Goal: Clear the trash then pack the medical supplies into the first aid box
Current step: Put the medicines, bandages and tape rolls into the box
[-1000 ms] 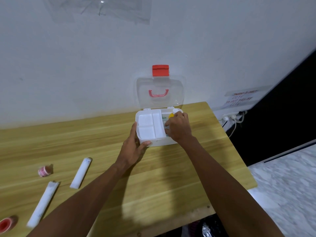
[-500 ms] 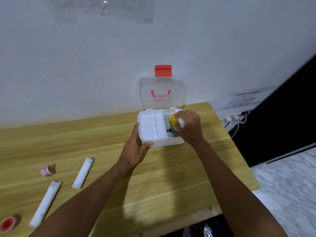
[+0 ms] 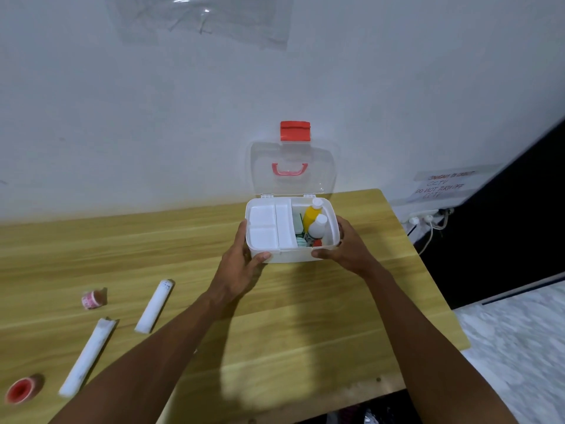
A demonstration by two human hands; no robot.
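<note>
Wooden table set against a white wall, and we're looking down from the head camera. Near the far edge, toward the far right corner, sits the first aid box: white body, clear lid standing upright against the wall, a red latch on top and a pink handle showing through.

A white divided tray fills the left half. The right half is open, with a yellow bottle and a white bottle leaning inside.

Left hand grips the box's near left corner, thumb on the front wall and fingers up the side. Right hand grips the near right corner the same way.

Under the bottles there are small green and red bits, too small to make out. Toward the table's left end lie two long white packets and a small pink roll. A red roll near the left edge is blurred.

Bare wood runs from the box to the near edge. The right edge is near the right hand, with floor beyond.
</note>
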